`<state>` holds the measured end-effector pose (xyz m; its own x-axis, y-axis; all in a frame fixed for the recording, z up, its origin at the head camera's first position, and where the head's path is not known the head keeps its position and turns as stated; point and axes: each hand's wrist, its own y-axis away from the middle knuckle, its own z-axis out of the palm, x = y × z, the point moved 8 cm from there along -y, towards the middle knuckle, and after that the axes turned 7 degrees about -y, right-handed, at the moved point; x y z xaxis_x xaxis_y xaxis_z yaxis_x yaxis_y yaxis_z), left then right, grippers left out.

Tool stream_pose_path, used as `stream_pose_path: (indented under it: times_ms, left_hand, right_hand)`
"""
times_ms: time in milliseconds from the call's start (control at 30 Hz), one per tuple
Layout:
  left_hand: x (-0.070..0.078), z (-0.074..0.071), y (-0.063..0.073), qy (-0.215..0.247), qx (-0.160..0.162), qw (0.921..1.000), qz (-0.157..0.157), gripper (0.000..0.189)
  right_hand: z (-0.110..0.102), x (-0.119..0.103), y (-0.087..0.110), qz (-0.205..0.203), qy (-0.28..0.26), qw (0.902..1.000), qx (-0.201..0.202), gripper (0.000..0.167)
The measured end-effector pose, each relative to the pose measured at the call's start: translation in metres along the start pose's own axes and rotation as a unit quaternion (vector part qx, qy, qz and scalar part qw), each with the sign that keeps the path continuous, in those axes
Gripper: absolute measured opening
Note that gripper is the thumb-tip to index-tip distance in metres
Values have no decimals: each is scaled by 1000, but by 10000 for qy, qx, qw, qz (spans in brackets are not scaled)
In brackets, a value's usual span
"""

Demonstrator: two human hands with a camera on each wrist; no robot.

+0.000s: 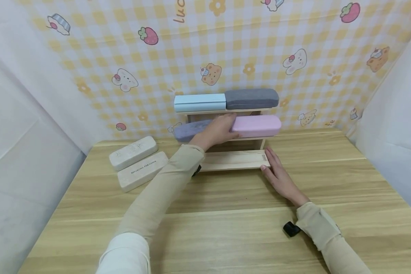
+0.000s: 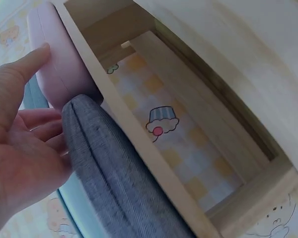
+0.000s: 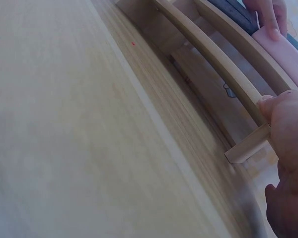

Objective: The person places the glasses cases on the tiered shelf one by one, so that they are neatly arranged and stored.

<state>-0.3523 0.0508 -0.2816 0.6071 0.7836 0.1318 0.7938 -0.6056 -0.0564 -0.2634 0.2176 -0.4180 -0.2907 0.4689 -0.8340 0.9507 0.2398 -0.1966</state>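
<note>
A stepped wooden rack point(image 1: 233, 160) stands at the back of the table. On its middle tier, a pink glasses case point(image 1: 257, 126) lies end to end with a blue-grey fabric glasses case point(image 1: 190, 130). My left hand point(image 1: 219, 129) grips the pink case at its left end, thumb on the front face; in the left wrist view the other fingers point(image 2: 47, 131) go behind the cases. At the rack's lowest tier, my right hand point(image 1: 277, 175) holds the right end, with its thumb at the front edge. That tier's board bears no case in the visible part.
A light blue glasses case point(image 1: 200, 102) and a dark grey one point(image 1: 251, 99) lie on the top tier. Two off-white cases point(image 1: 133, 153) rest on the table at the left, one bearing printed lettering. A patterned cloth point(image 1: 178, 49) hangs right behind the rack.
</note>
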Motion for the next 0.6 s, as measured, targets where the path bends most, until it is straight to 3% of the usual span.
stream_pose_path:
  times_ms: [133,300,433,600]
  left_hand:
    - [-2,-2,10,-76,98,9998,157,70]
    - [-8,-11,32,-18,174,9996,230,70]
    - [-14,-18,58,140,279,9988,386,59]
    - [-34,-24,96,54,494,9984,253,56]
  right_hand:
    - [-1,0,0,-36,50,10000,16,66]
    - [-2,-1,-1,-87,77,9999,23,66]
    - [-1,-1,-1,-80,63,9999,0,66]
    - [-1,-1,-1,-90,85,9999,31,65]
